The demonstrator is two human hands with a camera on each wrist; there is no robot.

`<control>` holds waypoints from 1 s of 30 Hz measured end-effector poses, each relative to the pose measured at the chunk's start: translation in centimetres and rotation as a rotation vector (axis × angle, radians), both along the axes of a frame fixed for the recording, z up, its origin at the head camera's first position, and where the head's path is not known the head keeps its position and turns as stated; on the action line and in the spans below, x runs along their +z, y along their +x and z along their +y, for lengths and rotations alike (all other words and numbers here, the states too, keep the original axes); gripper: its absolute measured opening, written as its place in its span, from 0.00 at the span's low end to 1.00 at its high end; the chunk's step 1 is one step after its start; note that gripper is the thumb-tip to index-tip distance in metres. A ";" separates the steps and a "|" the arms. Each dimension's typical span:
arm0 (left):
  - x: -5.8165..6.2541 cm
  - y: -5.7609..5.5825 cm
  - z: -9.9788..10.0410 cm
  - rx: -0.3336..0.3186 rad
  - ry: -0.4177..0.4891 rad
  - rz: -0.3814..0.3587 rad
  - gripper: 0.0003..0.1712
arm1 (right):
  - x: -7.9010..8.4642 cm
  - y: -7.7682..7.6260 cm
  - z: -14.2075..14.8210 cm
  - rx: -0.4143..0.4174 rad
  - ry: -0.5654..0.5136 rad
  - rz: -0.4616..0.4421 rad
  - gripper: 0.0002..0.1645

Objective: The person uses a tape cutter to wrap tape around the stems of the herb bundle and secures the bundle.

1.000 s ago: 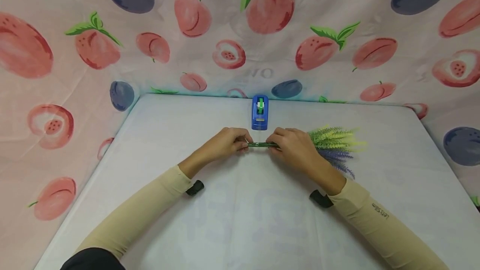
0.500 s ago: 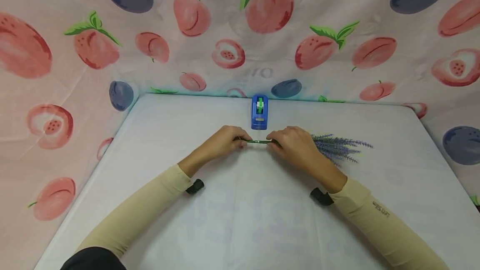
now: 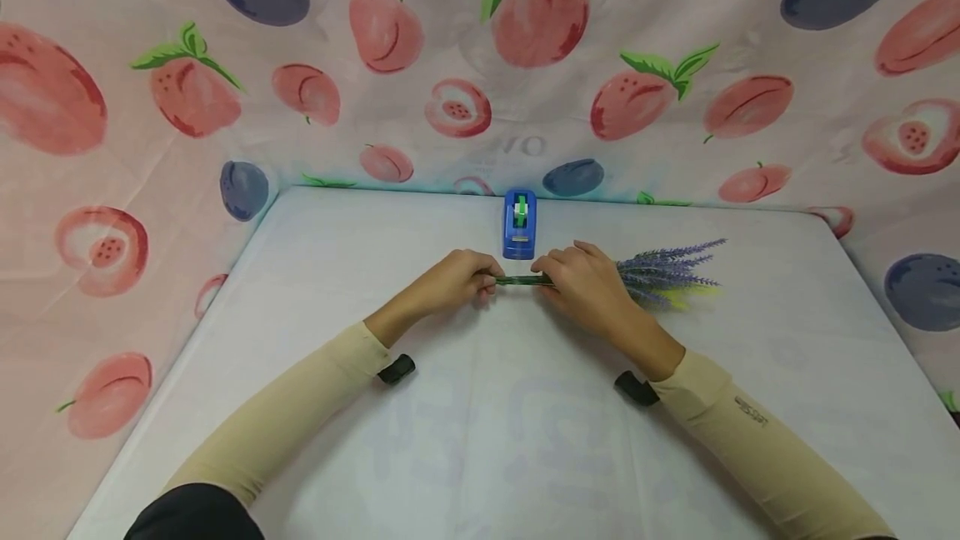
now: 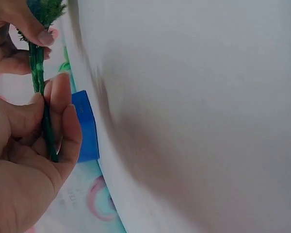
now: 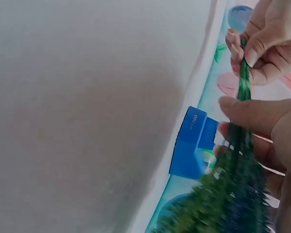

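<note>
A bunch of artificial lavender (image 3: 663, 267) lies sideways between my hands in the head view, purple heads to the right with some yellow-green below them. My left hand (image 3: 456, 280) pinches the lower end of its green stems (image 4: 49, 131) between thumb and fingers. Farther up, close under the flower heads, my right hand (image 3: 588, 283) grips the same stems. A lighter, shiny band (image 5: 244, 83) shows on the stems between the hands; it looks like clear tape. Just beyond the stems stands a blue tape dispenser (image 3: 519, 225) with a green core.
A white-covered table (image 3: 480, 440) spreads under both hands. Behind it and at the sides hangs a fruit-patterned cloth (image 3: 315, 140). Black wrist straps with cameras show at both wrists, below the beige sleeves (image 3: 285, 415).
The bunch has turned about its stems: yellow-green heads were on top a second ago, and now purple ones are, with yellow below. Both hands have shifted slightly and keep hold of the stems.
</note>
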State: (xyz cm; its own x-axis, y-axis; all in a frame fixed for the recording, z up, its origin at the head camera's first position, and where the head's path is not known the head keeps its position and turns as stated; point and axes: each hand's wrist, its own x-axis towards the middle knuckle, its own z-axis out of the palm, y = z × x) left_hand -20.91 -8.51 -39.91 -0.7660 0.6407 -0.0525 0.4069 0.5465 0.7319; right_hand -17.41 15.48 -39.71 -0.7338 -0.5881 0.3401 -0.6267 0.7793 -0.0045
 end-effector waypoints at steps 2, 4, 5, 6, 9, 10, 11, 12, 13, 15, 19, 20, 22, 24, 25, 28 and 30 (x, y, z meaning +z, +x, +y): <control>0.0 -0.1 0.1 0.009 0.002 -0.021 0.09 | -0.1 -0.1 -0.1 0.011 0.001 0.034 0.14; -0.1 -0.1 0.1 0.019 0.010 -0.047 0.10 | -0.1 -0.1 -0.2 0.019 0.000 0.065 0.12; -0.1 -0.1 0.2 0.025 0.015 -0.063 0.10 | -0.1 -0.1 -0.2 0.021 0.001 0.078 0.11; -0.1 -0.1 0.2 0.033 0.024 -0.079 0.10 | -0.1 -0.1 -0.2 0.018 0.004 0.087 0.09; -0.2 -0.1 0.1 0.053 0.066 -0.137 0.09 | -0.1 -0.3 -0.1 0.006 0.021 0.095 0.07; -0.3 -0.1 0.1 0.055 0.077 -0.144 0.09 | -0.1 -0.3 -0.1 0.002 0.028 0.093 0.07; -0.3 0.0 0.0 0.058 0.083 -0.143 0.09 | -0.1 -0.3 0.0 -0.002 0.031 0.086 0.07; -0.3 0.0 0.0 0.059 0.084 -0.130 0.08 | -0.2 -0.3 0.0 -0.006 0.037 0.080 0.07; -0.4 -0.1 -0.1 0.056 0.079 -0.107 0.08 | -0.2 -0.3 0.0 -0.009 0.040 0.070 0.08; -0.3 -0.2 -0.1 0.048 0.051 -0.026 0.07 | -0.2 -0.3 0.0 -0.014 0.043 0.049 0.10; -0.1 -0.3 -0.3 0.045 0.006 0.105 0.09 | -0.3 -0.3 0.0 -0.031 0.035 0.006 0.13; 0.0 -0.3 -0.3 0.046 0.002 0.119 0.09 | -0.4 -0.3 0.0 -0.034 0.033 0.001 0.13; 0.1 -0.3 -0.4 0.046 0.001 0.135 0.09 | -0.4 -0.3 0.0 -0.039 0.026 0.000 0.12; 0.1 -0.4 -0.4 0.041 0.002 0.148 0.09 | -0.4 -0.3 0.0 -0.034 0.019 0.011 0.10; 0.1 -0.4 -0.4 0.038 0.001 0.156 0.09 | -0.4 -0.3 0.0 -0.029 0.014 0.018 0.10; 0.0 -0.4 -0.4 0.019 -0.003 0.183 0.10 | -0.4 -0.4 0.1 -0.011 -0.004 0.041 0.07; 0.0 -0.5 -0.4 0.007 -0.003 0.193 0.10 | -0.4 -0.4 0.1 0.000 -0.013 0.056 0.06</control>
